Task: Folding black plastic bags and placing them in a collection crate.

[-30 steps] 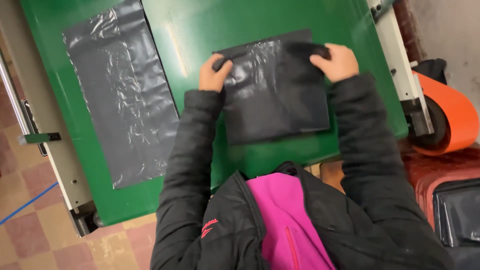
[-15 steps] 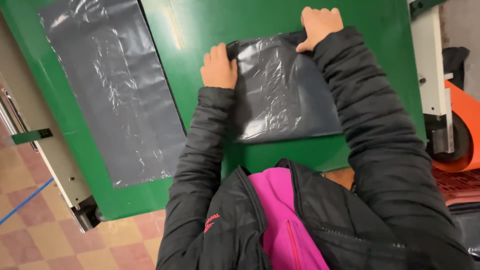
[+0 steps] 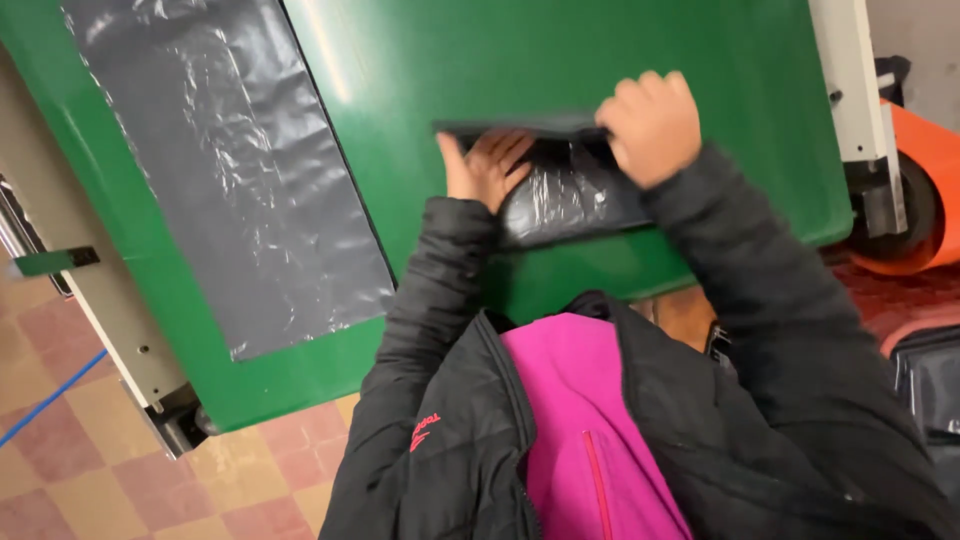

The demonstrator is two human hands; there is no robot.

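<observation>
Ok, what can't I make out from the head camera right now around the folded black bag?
- Folded black bag, head view: its near part is hidden by both jacket sleeves.
- Left hand: fingertips tucked under the bag's lifted flap, grip unclear.
- Right hand: only its back shows, fingers curled away.
- Flat grey plastic sheet: cut off by the top edge.
- Orange roll: cut off by the right edge.

- Even, fairly bright indoor light from overhead.
- A pale streak of glare runs down the green table (image 3: pixel 700 60), up and left of the left hand (image 3: pixel 485 165).
- The flat grey plastic sheet (image 3: pixel 240 170) far left of both hands glints in crinkled patches.
- The right hand (image 3: pixel 652 125) is slightly motion-blurred.
- Shadows beneath the sleeves are soft.
</observation>
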